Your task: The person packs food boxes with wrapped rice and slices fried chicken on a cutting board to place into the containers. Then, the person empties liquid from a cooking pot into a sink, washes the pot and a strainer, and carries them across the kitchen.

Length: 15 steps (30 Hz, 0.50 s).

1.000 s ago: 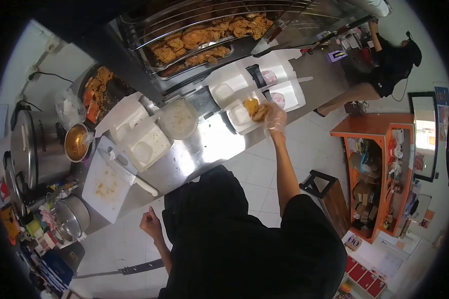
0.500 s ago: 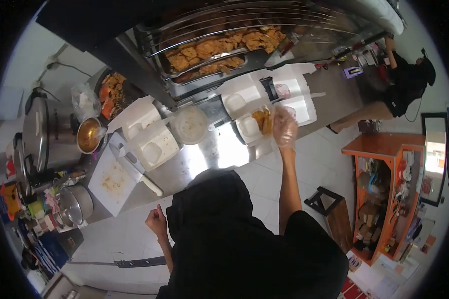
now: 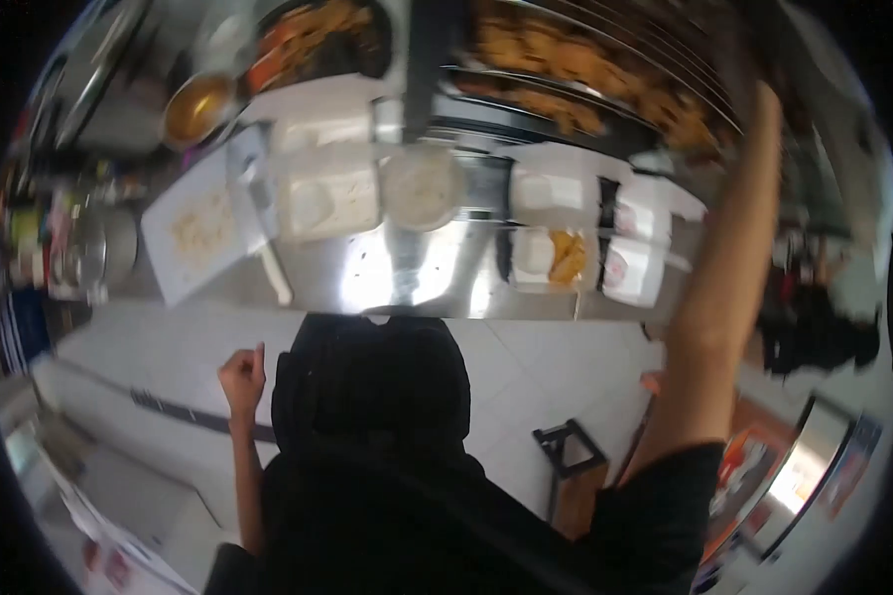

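Note:
My left hand (image 3: pixel 242 381) is held low, in front of the counter edge. Its fingers are curled into a fist with the thumb up, and nothing shows in it. Reaching far forward is my right arm (image 3: pixel 729 258), its wrist beside the right end of a display cabinet holding fried chicken (image 3: pixel 546 55). Shadow and blur hide the fingers of my right hand. Left of that arm stands an open white takeaway box (image 3: pixel 532 286) with a golden-brown fried piece (image 3: pixel 568 258) in it. A second open white box (image 3: pixel 633 273) is beside it, with a small round item inside.
Further left on the steel counter (image 3: pixel 407 278) are a round translucent tub (image 3: pixel 423 188), another open box (image 3: pixel 327 198), and a white cutting board (image 3: pixel 198 223) with a knife (image 3: pixel 274 273) on its right edge. A co-worker (image 3: pixel 824 327) is at the right.
My right hand has left the takeaway boxes and swung forward and right to the cabinet. The view has turned. My left hand remains a fist.

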Motion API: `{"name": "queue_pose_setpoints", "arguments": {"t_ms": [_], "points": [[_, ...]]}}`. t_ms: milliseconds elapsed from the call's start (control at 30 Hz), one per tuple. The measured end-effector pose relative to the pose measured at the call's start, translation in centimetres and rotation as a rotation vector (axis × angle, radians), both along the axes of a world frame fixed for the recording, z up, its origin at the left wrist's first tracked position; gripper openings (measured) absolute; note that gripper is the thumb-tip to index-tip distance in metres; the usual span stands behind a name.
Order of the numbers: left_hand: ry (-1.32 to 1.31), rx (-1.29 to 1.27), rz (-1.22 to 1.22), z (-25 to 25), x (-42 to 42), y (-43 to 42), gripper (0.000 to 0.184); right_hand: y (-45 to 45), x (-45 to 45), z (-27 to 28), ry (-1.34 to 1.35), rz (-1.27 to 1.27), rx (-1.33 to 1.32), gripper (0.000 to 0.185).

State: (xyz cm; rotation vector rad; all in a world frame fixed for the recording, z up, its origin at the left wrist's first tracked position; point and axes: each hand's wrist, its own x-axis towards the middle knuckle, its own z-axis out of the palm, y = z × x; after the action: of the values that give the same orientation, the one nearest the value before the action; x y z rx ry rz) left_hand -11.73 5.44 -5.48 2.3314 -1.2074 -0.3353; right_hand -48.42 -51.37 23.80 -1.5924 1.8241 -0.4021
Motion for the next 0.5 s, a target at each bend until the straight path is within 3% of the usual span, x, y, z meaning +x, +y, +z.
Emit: {"name": "queue_pose_setpoints", "arguments": {"t_ms": [67, 133, 500], "points": [[0.055, 0.015, 0.123, 0.3, -0.5, 1.6, 0.029, -7.7, -3.2, -2.0, 0.074, 0.137, -0.193, 0.039], [0.031, 0.039, 0.097, 0.2, -1.1, 3.1, 0.028, -11.1, -4.0, -2.3, 0.115, 0.179, -0.234, 0.038], [0.166, 0.122, 0.313, -2.8, -4.1, 7.5, 0.027, -16.3, -3.1, -2.1, 0.114, 0.208, -0.344, 0.038]]}}
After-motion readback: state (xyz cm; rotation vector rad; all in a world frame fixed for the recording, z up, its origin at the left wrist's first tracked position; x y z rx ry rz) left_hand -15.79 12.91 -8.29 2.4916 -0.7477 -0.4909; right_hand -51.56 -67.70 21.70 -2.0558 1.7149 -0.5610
